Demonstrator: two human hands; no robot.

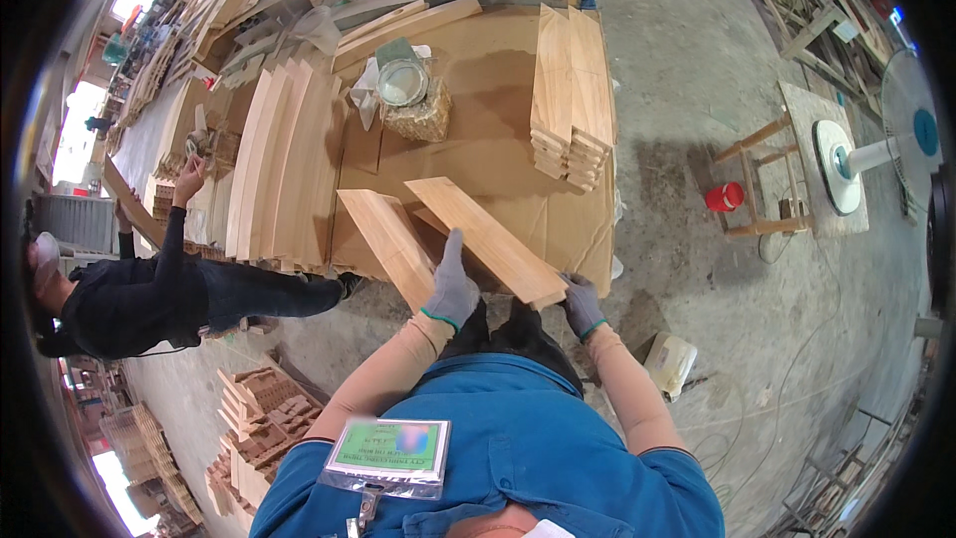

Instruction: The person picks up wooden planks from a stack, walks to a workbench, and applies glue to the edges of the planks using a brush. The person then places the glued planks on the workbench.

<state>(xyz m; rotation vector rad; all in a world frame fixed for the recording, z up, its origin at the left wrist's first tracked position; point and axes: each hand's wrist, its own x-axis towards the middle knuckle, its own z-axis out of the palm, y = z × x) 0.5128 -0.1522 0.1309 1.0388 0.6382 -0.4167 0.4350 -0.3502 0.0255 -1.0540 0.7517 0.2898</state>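
Both gloved hands grip 1 wooden plank (485, 237) at its near end: left hand (453, 287) at 7 o'clock, right hand (581, 304) at 5. A second plank (383, 235) lies just beside it at 9 o'clock.

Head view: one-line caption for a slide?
Gloved left hand and right hand hold a wooden plank over a cardboard-covered table.

A stack of boards (571, 100) is set at the far right of the cardboard-covered table (498, 80). A row of planks (284, 164) is laid along its left side, beside a round tin (402, 82). A red cup (725, 197) is seen on a wooden stool (762, 179), near a fan (901, 134). Another person (149, 289) is seen at left.
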